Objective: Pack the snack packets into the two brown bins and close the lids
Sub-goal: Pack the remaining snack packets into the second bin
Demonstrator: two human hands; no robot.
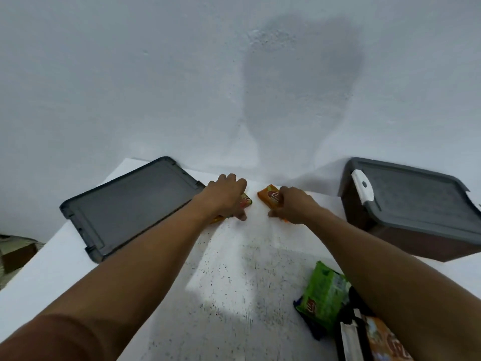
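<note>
Both arms reach to the far edge of the white speckled table (pixel 234 282). My left hand (pixel 226 196) is closed over an orange snack packet (pixel 246 201) that lies on the table, mostly hidden under the fingers. My right hand (pixel 294 207) grips a second orange snack packet (pixel 269 195), also resting on the table. A brown bin (pixel 406 238) with a grey lid (pixel 416 199) on top stands at the right. On the left lies a grey lid (pixel 130 204); whatever is below it is hidden. A green snack packet (pixel 322 298) lies near the front right.
Another orange packet (pixel 385 342) and a dark packet edge sit at the bottom right corner beneath my right forearm. A white wall rises directly behind the table. A white latch (pixel 362 187) sticks up on the right bin's lid.
</note>
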